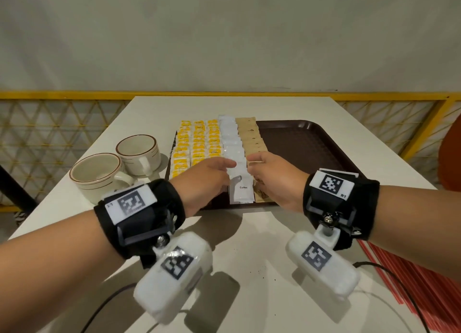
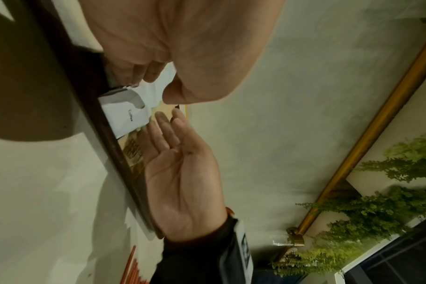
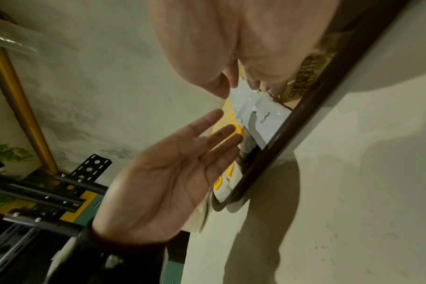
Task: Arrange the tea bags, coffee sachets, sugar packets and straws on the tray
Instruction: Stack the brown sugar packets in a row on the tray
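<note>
My left hand [image 1: 208,177] and right hand [image 1: 274,175] flank the white row of coffee sachets [image 1: 237,163] on the brown tray [image 1: 311,148], fingers straight and relaxed against the row's sides, gripping nothing. The row runs from the tray's near edge to its far edge, with yellow tea bags [image 1: 197,145] filling the left side and tan sugar packets [image 1: 250,138] just right of it. The red straws [image 1: 409,283] lie on the table [image 1: 249,253] near its right edge, off the tray.
</note>
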A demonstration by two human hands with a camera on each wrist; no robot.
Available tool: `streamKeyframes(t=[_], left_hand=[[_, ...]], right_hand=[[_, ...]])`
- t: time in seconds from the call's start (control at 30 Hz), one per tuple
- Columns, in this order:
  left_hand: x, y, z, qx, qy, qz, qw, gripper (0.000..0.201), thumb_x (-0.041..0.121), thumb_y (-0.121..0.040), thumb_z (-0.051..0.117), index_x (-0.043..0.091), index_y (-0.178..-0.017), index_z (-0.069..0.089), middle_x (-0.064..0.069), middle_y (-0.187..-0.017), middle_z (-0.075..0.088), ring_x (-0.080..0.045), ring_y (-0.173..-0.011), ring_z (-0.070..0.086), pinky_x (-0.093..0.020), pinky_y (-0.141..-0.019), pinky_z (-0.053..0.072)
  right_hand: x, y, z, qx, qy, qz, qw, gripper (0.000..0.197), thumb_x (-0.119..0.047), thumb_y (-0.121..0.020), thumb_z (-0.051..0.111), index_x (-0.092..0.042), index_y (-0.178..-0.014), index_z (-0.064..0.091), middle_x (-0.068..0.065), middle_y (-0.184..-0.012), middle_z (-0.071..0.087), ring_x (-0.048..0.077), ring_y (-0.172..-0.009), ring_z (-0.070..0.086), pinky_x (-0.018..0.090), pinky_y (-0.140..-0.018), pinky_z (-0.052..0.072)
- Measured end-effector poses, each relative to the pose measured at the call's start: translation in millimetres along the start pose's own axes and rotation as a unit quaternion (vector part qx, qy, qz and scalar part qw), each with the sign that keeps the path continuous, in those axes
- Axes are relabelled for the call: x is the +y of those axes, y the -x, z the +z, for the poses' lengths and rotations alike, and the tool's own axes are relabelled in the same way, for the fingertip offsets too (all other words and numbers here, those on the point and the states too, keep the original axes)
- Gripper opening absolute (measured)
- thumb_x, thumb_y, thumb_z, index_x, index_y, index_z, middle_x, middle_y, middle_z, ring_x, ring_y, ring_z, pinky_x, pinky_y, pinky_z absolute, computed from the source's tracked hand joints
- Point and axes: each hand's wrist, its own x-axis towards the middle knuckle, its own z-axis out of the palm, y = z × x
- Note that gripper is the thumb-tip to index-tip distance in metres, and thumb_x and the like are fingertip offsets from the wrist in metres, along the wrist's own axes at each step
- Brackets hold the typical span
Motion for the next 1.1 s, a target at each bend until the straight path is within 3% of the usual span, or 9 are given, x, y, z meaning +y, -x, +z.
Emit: streamKeyframes(t=[0.1, 0.27, 0.37, 0.43, 0.57, 0.7, 0.87, 0.97, 1.1], left_hand=[[8.2, -11.3, -1.0, 0.034, 0.009, 0.005, 0.999, 0.034, -0.003, -0.091, 0.042, 0.016, -0.114, 0.059, -0.007, -0.091, 0.05, -0.025, -0.089, 0.046, -0.034, -0.085, 0.038], [16.7, -24.7, 0.6, 0.062, 0.015, 0.008, 0.998, 0.035, 0.003, -0.091, 0.043, 0.017, -0.12, 0.058, -0.011, -0.099, 0.051, -0.024, -0.086, 0.044, -0.035, -0.08, 0.037], [17.8, -31.4, 2.6, 0.078, 0.018, 0.003, 0.997, 0.036, 0.001, -0.092, 0.041, 0.013, -0.122, 0.056, -0.008, -0.082, 0.048, -0.021, -0.073, 0.043, -0.035, -0.072, 0.034], [17.6, -35.1, 5.1, 0.082, 0.011, 0.002, 0.997, 0.036, 0.0, -0.092, 0.04, 0.013, -0.122, 0.054, -0.006, -0.073, 0.045, -0.017, -0.066, 0.042, -0.034, -0.07, 0.036], [16.1, -40.5, 5.9, 0.073, 0.002, 0.013, 0.997, 0.039, 0.001, -0.092, 0.039, 0.013, -0.126, 0.053, -0.007, -0.083, 0.048, -0.02, -0.079, 0.047, -0.034, -0.079, 0.039], [12.1, -44.1, -0.7, 0.083, 0.003, 0.038, 0.996, 0.039, 0.003, -0.093, 0.04, 0.014, -0.128, 0.054, -0.005, -0.092, 0.052, -0.019, -0.085, 0.049, -0.035, -0.084, 0.042], [1.4, -37.3, -4.5, 0.061, 0.017, 0.052, 0.997, 0.039, 0.001, -0.093, 0.042, 0.016, -0.127, 0.055, -0.01, -0.11, 0.053, -0.024, -0.097, 0.05, -0.034, -0.091, 0.041], [1.2, -34.9, -2.6, 0.067, -0.002, 0.061, 0.996, 0.043, -0.002, -0.093, 0.04, 0.016, -0.13, 0.054, -0.006, -0.13, 0.047, -0.022, -0.121, 0.047, -0.036, -0.106, 0.04], [12.8, -41.3, -4.5, 0.069, 0.047, 0.064, 0.994, 0.036, -0.005, -0.094, 0.037, 0.013, -0.118, 0.057, -0.008, -0.122, 0.051, -0.02, -0.112, 0.05, -0.029, -0.098, 0.042]], right_hand=[[1.7, 0.6, 2.4, -0.004, -0.004, 0.002, 1.0, 0.038, -0.014, -0.097, 0.047, -0.021, -0.134, 0.046, 0.009, -0.128, 0.053, 0.029, -0.11, 0.058, 0.049, -0.104, 0.043], [0.1, -1.1, 3.5, 0.018, -0.003, -0.009, 1.0, 0.034, -0.013, -0.093, 0.049, -0.021, -0.126, 0.051, 0.011, -0.124, 0.056, 0.029, -0.109, 0.056, 0.041, -0.094, 0.046], [-6.7, -2.5, 0.1, 0.022, -0.019, -0.013, 0.999, 0.031, -0.01, -0.096, 0.045, -0.02, -0.125, 0.049, 0.006, -0.109, 0.056, 0.018, -0.081, 0.051, 0.033, -0.073, 0.042], [-11.9, -5.2, 0.4, 0.025, -0.016, -0.011, 0.999, 0.029, -0.008, -0.097, 0.042, -0.018, -0.124, 0.048, 0.005, -0.101, 0.055, 0.018, -0.076, 0.048, 0.033, -0.069, 0.041], [-17.4, -8.8, 6.9, 0.02, 0.003, -0.021, 1.0, 0.037, -0.009, -0.097, 0.044, -0.016, -0.133, 0.046, 0.011, -0.124, 0.054, 0.023, -0.096, 0.053, 0.042, -0.094, 0.047], [-17.4, -11.7, 2.9, 0.018, 0.004, -0.021, 1.0, 0.039, -0.01, -0.097, 0.043, -0.016, -0.135, 0.045, 0.008, -0.124, 0.053, 0.02, -0.097, 0.052, 0.042, -0.097, 0.046], [-8.3, -5.0, -5.0, 0.0, -0.005, -0.005, 1.0, 0.033, -0.012, -0.097, 0.044, -0.018, -0.129, 0.049, 0.002, -0.098, 0.05, 0.018, -0.088, 0.047, 0.039, -0.091, 0.047], [-8.1, -0.7, -10.2, 0.024, 0.015, -0.016, 0.999, 0.031, -0.01, -0.098, 0.044, -0.02, -0.127, 0.05, -0.001, -0.115, 0.053, 0.019, -0.102, 0.055, 0.039, -0.097, 0.048], [-18.4, -2.7, -30.3, 0.091, 0.026, -0.011, 0.995, 0.041, -0.006, -0.099, 0.04, -0.014, -0.139, 0.045, 0.001, -0.121, 0.058, 0.021, -0.111, 0.059, 0.025, -0.089, 0.047]])
